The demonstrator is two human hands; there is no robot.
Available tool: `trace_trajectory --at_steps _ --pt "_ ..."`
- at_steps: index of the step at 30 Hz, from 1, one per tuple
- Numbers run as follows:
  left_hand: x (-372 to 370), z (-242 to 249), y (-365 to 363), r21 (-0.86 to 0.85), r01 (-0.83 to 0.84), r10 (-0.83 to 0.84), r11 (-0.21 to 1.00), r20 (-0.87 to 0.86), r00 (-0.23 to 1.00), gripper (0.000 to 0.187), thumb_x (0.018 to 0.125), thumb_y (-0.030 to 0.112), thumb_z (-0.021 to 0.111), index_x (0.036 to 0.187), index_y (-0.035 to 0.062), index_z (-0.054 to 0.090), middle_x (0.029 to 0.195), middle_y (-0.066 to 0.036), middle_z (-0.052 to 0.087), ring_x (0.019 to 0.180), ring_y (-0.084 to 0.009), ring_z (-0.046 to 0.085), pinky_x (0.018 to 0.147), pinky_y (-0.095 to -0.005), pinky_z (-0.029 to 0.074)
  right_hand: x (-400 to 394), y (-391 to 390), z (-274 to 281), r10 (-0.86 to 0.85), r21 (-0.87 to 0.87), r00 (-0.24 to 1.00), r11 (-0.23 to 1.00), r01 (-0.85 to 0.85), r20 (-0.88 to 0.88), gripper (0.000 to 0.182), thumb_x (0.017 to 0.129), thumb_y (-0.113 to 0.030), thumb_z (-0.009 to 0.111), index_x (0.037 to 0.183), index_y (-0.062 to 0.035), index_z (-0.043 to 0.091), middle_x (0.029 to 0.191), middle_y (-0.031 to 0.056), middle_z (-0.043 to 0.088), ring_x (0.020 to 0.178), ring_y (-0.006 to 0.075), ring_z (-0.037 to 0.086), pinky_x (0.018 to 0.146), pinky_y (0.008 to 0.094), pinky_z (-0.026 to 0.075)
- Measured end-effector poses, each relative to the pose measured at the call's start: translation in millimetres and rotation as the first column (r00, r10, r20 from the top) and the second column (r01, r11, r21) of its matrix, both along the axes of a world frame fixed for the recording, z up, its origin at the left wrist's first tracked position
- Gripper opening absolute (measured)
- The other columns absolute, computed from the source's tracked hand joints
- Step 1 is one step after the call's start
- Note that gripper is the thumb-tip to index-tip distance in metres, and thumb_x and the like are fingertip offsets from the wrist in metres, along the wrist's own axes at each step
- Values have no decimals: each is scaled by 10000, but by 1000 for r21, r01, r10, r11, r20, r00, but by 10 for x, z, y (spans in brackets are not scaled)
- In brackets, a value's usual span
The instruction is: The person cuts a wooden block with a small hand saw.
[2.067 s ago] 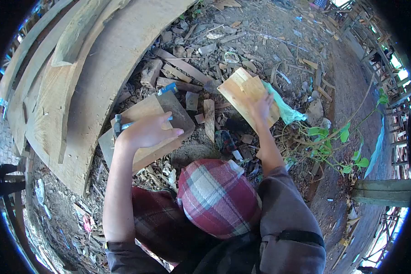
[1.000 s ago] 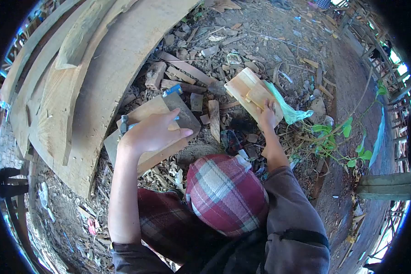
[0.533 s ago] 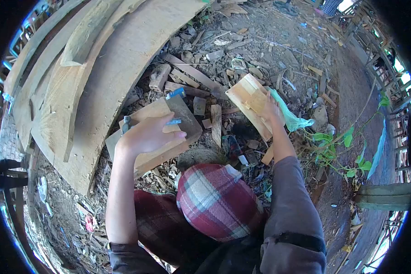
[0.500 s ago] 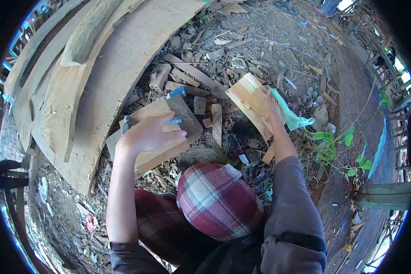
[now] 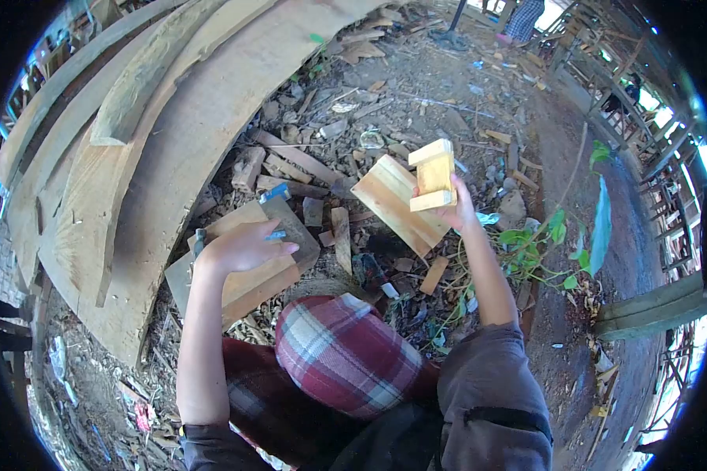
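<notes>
My right hand (image 5: pixel 457 206) is closed on a small wooden piece (image 5: pixel 435 174) with two pale crossbars and a yellowish middle, lifted above a flat wooden board (image 5: pixel 401 202). My left hand (image 5: pixel 250 248) is spread over a wooden block (image 5: pixel 247 279) in front of my left knee. Small blue items (image 5: pixel 275 192) lie on the block beside my fingers, one partly hidden under the hand. Behind my left wrist, a dark metal tool head (image 5: pixel 199 239) shows in part.
Large curved planks (image 5: pixel 184 149) fill the left side. Wood scraps (image 5: pixel 294 163) litter the ground ahead. At the right are a leafy plant (image 5: pixel 554 235) and a thick beam (image 5: pixel 652 306). A person (image 5: pixel 524 20) is partly visible at the far top right.
My right hand has raised the small wooden piece off the board and turned it upright. The green plastic beside it is now mostly hidden. The view has shifted a little.
</notes>
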State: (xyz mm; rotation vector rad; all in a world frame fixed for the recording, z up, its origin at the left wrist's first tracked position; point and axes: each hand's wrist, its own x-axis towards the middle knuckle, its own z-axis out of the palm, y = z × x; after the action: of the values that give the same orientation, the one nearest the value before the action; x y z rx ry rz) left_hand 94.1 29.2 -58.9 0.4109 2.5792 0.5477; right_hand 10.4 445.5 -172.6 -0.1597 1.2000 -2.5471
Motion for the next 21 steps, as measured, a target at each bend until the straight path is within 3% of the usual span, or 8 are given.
trace_trajectory --at_steps 3,5,7,10,12,13,15,21 --pt "56 43 -42 36 -33 31 999 60 998 839 819 602 511 1333 -44 363 1239 -255 509 1165 -332 499 975 -356 387 297 -28 17 22 -108 993 994 -10 117 581 877 -379 485 1306 -8 359 1126 176 560 986 295 602 882 441 492" --pt "110 227 5 -35 -50 54 998 133 990 796 818 594 516 1307 -26 409 1226 -251 522 1166 -333 497 974 -357 386 417 145 -273 -39 332 997 943 17 59 601 844 -394 545 1271 3 396 1112 166 571 979 271 597 857 396 501" --pt "174 258 85 -36 -23 27 999 138 990 759 815 588 522 1276 -12 452 1214 -245 533 1157 -339 502 966 -361 392 977 -50 11 13 973 998 223 54 -59 907 686 -533 692 1306 41 362 1175 193 546 1036 275 565 900 396 457" --pt "298 142 -101 -1 53 -53 999 36 998 726 810 585 529 1240 1 489 1201 -232 545 1130 -356 518 947 -378 407 1747 254 -1082 182 960 975 -226 167 -126 1021 584 -580 737 1290 15 300 1006 226 620 932 337 616 811 398 481" --pt "332 -18 -238 -3 85 -85 996 -23 996 721 809 583 531 1241 7 486 1197 -224 551 1113 -365 527 937 -393 413 2353 123 -913 262 890 964 -449 83 43 1074 543 -588 755 1298 10 281 1190 282 480 1075 406 516 886 455 434" --pt "441 45 -253 -33 74 -75 997 -39 996 712 820 574 523 1253 11 478 1196 -214 554 1111 -350 532 947 -385 408 2527 378 -1424 281 955 959 -269 121 -43 1092 516 -560 783 1324 -31 275 1257 280 399 1146 416 454 933 463 397" --pt "677 162 -241 -80 73 -78 994 -60 995 694 842 557 508 1278 19 462 1195 -195 560 1105 -321 542 965 -367 398 3015 135 -1053 208 917 974 -398 -4 94 978 603 -464 764 1346 -63 269 1231 244 424 1132 405 468 930 451 399" --pt "663 -234 -572 -110 175 -176 978 3 984 509 850 195 613 1292 10 443 1145 -182 594 1018 -264 600 848 -341 484 3532 39 -1621 303 979 935 -144 -145 183 564 835 -318 567 1316 -128 343 1088 194 456 1031 375 503 843 482 413"
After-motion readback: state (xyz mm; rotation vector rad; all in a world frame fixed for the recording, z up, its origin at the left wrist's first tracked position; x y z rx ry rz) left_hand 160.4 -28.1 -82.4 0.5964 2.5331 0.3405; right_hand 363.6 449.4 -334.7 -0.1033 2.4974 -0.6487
